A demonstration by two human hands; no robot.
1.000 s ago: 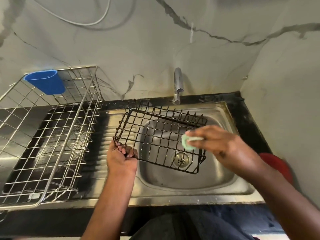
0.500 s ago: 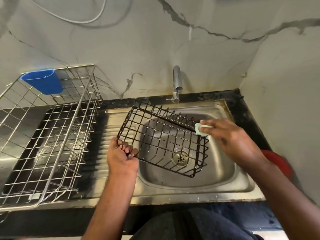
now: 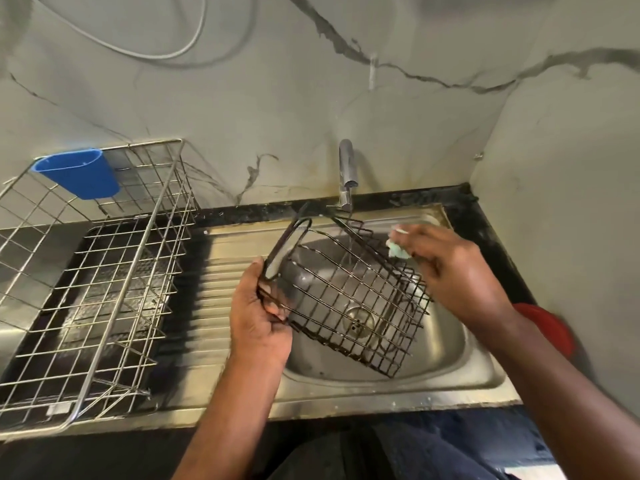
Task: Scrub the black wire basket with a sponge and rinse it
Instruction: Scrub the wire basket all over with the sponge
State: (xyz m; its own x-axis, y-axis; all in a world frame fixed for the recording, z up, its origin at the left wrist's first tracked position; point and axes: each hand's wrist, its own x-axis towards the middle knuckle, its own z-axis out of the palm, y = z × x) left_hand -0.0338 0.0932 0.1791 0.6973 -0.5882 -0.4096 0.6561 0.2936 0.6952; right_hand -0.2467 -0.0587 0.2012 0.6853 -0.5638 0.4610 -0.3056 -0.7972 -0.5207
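Since a second earlier the black wire basket had been turned and tipped up: it had lain fairly flat over the sink, and now it stood tilted on a corner at the centre of the frame, its looped handle raised toward the tap. The left hand gripped the basket's near left edge, fingers curled round the wire. The right hand, right of centre, pinched the pale green sponge at the basket's upper right rim, having travelled up from the lower side. Judging by that, scrubbing was moving to a fresh face and rinsing remained to do; whether water ran was unclear.

The steel sink sat in a dark counter beneath marbled wall panels. At left stood a steel dish rack with a blue cup; a red object showed at the right edge.
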